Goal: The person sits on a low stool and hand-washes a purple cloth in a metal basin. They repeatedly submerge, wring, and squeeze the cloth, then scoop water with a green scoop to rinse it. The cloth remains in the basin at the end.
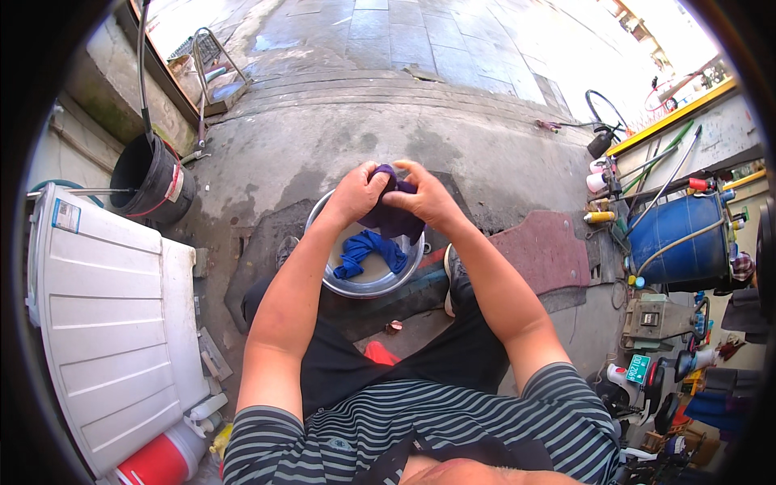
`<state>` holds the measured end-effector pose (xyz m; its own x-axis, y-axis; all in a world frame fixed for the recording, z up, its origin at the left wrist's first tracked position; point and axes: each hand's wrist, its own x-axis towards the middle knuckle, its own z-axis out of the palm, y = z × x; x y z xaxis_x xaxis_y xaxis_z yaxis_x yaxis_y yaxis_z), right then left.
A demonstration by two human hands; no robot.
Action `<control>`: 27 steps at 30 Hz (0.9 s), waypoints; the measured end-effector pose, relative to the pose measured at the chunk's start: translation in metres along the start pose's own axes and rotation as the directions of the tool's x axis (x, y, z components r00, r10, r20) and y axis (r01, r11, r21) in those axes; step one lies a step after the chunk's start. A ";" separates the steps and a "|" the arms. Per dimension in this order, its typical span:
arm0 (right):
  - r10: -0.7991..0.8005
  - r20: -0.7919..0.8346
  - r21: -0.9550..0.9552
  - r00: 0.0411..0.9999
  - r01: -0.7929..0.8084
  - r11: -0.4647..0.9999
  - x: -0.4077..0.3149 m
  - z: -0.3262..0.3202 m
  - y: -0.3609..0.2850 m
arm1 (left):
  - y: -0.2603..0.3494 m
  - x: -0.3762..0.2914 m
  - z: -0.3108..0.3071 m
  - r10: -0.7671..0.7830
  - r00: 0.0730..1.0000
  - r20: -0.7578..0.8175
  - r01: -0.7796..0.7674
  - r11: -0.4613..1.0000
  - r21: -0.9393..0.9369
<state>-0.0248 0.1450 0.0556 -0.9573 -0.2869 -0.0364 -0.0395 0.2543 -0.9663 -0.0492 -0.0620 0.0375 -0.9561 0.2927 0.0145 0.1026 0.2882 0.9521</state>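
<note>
A dark purple cloth [394,219] is bunched up and hangs down over a metal basin [373,290]. My left hand [356,193] grips its upper edge between thumb and fingers. On the other side, my right hand [429,197] has its thumb across the cloth, with the forefinger raised off it and part of the fabric between thumb and fingers. Below, a wet-looking blue cloth [370,250] lies twisted in cloudy water [371,270] inside the basin. The purple cloth and my forearms hide the basin's far side.
The basin stands between my feet on dark matting [273,254]; a reddish mat [539,251] adjoins on the right. At left are a black bucket [151,182] and a white ribbed plastic unit [109,315]. A blue barrel [676,236] and a scooter [636,388] stand at right.
</note>
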 end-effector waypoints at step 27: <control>0.044 0.008 0.131 0.999 -0.044 0.990 -0.008 0.000 -0.014 | 0.020 -0.014 -0.029 -0.102 0.986 0.133 0.090 0.992 0.089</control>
<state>-0.0165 0.1438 0.0689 -0.9556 -0.2833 -0.0806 0.0409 0.1436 -0.9888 -0.0423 -0.0871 0.0652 -0.9164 0.3808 -0.1233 0.0400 0.3936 0.9184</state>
